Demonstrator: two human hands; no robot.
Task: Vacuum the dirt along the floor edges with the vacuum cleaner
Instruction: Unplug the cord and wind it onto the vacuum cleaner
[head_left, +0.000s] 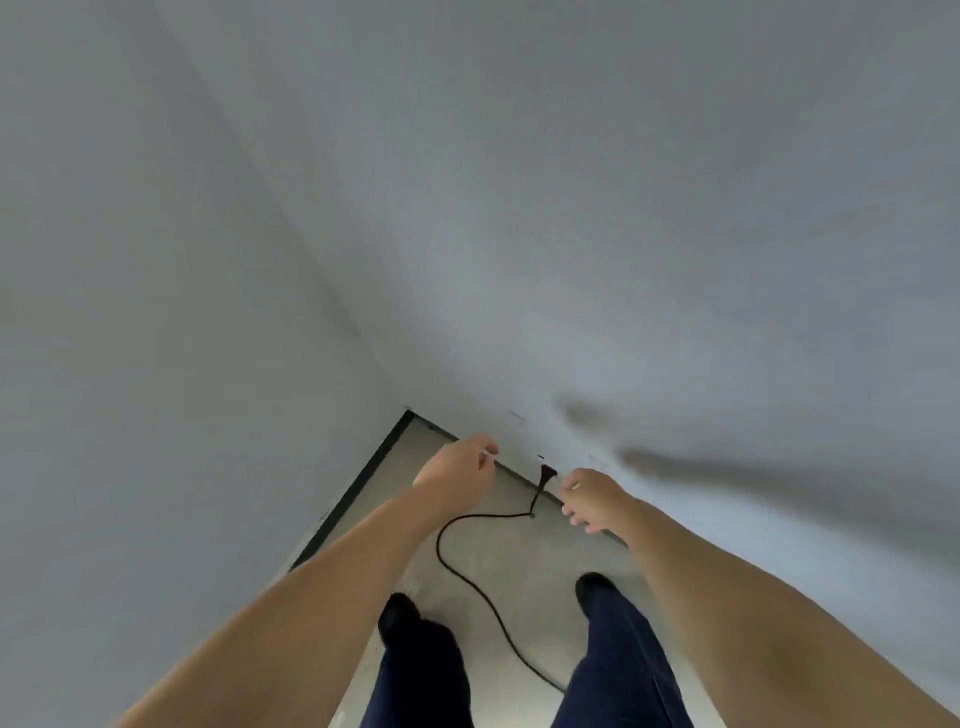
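Two pale grey walls (571, 182) fill most of the view and meet in a corner, with a dark baseboard (353, 493) running along the foot of the left one. Below lies a light grey floor (478, 571), only a narrow wedge of it visible between the arms.

Both bare forearms reach forward and down toward the corner. The left hand (457, 462) hangs palm-down with fingers loosely curled, close to the right wall's base; whether it pinches anything cannot be told through the blur. The right hand (592, 499) is spread slackly, fingers apart, gripping nothing, just right of the plug.

Dark blue trouser legs (613, 665) and black shoes (397, 616) stand on the floor, cut off by the lower edge.

The vacuum cleaner itself is out of view. Its black power cord (467, 577) loops across the floor between the feet, passes behind the right leg, and rises to a dark plug (544, 475) at the right wall's base, between the hands. The socket is too smeared to make out.
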